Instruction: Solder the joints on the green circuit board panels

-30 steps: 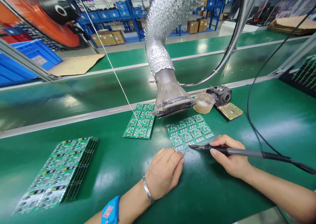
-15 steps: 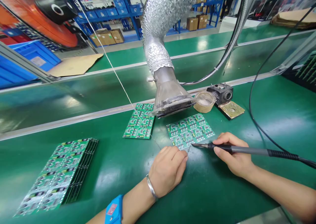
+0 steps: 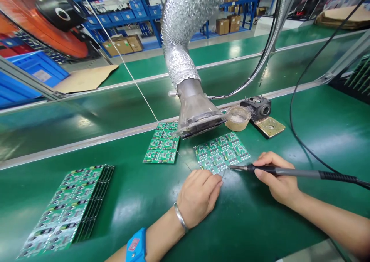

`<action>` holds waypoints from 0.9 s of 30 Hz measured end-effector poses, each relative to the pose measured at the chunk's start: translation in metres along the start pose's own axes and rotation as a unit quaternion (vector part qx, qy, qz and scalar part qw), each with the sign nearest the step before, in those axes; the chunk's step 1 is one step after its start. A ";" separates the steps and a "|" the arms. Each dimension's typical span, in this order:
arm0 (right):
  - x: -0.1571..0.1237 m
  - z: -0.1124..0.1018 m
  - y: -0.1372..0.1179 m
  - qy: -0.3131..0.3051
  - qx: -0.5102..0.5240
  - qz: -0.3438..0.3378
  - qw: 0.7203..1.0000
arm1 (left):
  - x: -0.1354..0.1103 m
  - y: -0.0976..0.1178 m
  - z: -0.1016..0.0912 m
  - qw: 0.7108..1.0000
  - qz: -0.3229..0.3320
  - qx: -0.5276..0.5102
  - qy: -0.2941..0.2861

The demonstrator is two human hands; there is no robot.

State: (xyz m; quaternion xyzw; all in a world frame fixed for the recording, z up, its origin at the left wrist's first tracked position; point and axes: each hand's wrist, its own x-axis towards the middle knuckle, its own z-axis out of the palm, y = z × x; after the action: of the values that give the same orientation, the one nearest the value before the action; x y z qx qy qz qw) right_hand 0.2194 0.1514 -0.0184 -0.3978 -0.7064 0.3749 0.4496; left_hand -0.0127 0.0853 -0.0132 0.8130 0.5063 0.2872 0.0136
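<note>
My right hand [image 3: 277, 177] grips a soldering iron [image 3: 297, 172] like a pen. Its tip meets the near edge of a green circuit board panel [image 3: 222, 154] lying flat. At that same edge my left hand [image 3: 199, 194] is closed on a thin solder wire [image 3: 138, 86]. The wire slants down from the upper left to the hand, and a short end shows beyond the fingers, near the iron's tip. My left fingertips are mostly hidden behind the knuckles. A second circuit board panel [image 3: 161, 143] lies left of the first, partly under the fume extractor nozzle [image 3: 196, 111].
A stack of circuit board panels [image 3: 66, 208] stands at the left. Behind the boards are a round tan tub [image 3: 237, 119] and a soldering iron stand [image 3: 260, 108] with a sponge tray [image 3: 270, 127]. The iron's black cable [image 3: 295, 119] loops at the right.
The iron's tip has shifted slightly right along the board's near edge. My left hand has moved a little right with the solder wire. The camera view has shifted slightly.
</note>
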 end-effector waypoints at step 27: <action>0.009 0.010 -0.009 0.053 0.031 -0.062 0.996 | -0.005 -0.038 -0.004 0.996 0.033 0.058 0.058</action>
State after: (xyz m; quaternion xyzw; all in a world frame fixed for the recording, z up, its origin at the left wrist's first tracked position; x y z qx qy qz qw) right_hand 0.2052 0.1545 -0.0105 -0.3582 -0.6932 0.3462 0.5210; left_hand -0.0468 0.0987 -0.0235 0.8106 0.4950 0.3045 -0.0723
